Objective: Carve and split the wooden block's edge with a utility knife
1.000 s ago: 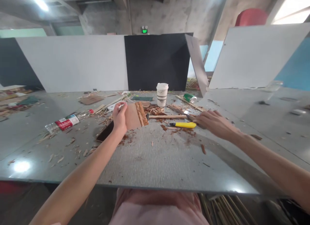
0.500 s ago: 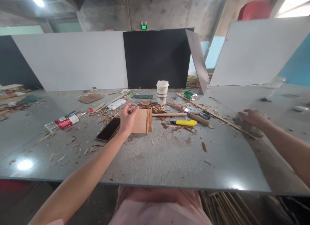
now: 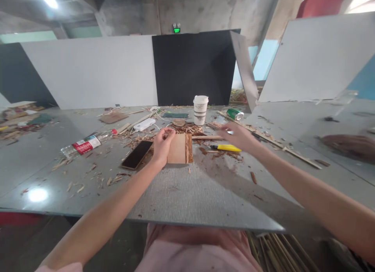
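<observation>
My left hand point(image 3: 163, 144) grips the left edge of a flat wooden block point(image 3: 179, 149) with a strip of bark along its right side; the block lies on the grey table point(image 3: 187, 194). My right hand point(image 3: 238, 136) hovers just above a yellow utility knife point(image 3: 226, 147), fingers stretched to the left and holding nothing. A wooden-handled tool point(image 3: 206, 137) lies just behind the block, beside that hand.
A black phone point(image 3: 137, 154) lies left of the block. Further back stand a paper cup point(image 3: 200, 110), a green can point(image 3: 236, 114), a white power bank point(image 3: 144, 124) and a plastic bottle point(image 3: 84, 144). Wood shavings cover the middle. A brown bark piece point(image 3: 350, 145) lies far right, behind a long wooden strip point(image 3: 293, 154).
The left hand laid the tilted block flat on the table. The right hand swung out to the far right, left a brown piece there, and came back over the yellow knife.
</observation>
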Demonstrator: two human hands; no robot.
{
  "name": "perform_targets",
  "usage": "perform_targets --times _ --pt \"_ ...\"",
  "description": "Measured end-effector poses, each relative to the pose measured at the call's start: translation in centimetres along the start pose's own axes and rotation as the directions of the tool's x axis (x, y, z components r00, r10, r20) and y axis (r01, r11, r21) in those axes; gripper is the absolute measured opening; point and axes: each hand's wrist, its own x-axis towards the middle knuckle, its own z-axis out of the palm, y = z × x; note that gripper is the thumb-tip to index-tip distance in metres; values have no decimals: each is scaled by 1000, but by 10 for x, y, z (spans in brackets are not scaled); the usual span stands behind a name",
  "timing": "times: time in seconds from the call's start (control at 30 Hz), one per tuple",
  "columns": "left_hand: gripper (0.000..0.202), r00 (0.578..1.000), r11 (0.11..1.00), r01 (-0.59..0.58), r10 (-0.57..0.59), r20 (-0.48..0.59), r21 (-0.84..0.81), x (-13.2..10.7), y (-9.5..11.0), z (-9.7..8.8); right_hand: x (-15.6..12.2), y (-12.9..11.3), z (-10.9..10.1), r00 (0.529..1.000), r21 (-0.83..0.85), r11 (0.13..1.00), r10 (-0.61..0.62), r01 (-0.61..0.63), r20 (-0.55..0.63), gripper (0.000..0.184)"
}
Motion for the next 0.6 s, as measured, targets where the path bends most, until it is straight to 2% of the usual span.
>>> perform_targets --times 0.1,0.17,0.23,0.27,0.33,0.4,0.47,0.6 --pt "29 999 1000 0 -1 40 23 -4 -1 2 -26 -34 36 973 186 972 -171 141 155 41" --pt "28 997 999 -25 22 74 41 -8 0 5 -43 -47 52 962 326 937 -198 128 191 39" --pt "26 993 997 -50 44 111 56 -11 2 7 -54 -54 60 954 494 869 -168 24 247 40" --pt "25 990 997 -57 49 129 57 -13 4 8 -57 -55 62 943 592 803 -144 -66 301 39" --pt "23 985 997 -62 55 166 41 -15 7 10 -61 -55 65 899 739 618 -116 -267 422 35" --pt "24 979 998 -61 59 194 3 -16 9 11 -61 -52 68 863 790 474 -113 -388 492 37" --pt "27 973 998 -61 65 221 -27 -16 10 11 -61 -50 70 866 806 434 -103 -403 489 40" --pt "27 951 996 -94 89 295 1 -15 10 10 -60 -50 68 903 814 448 -31 -370 428 37"
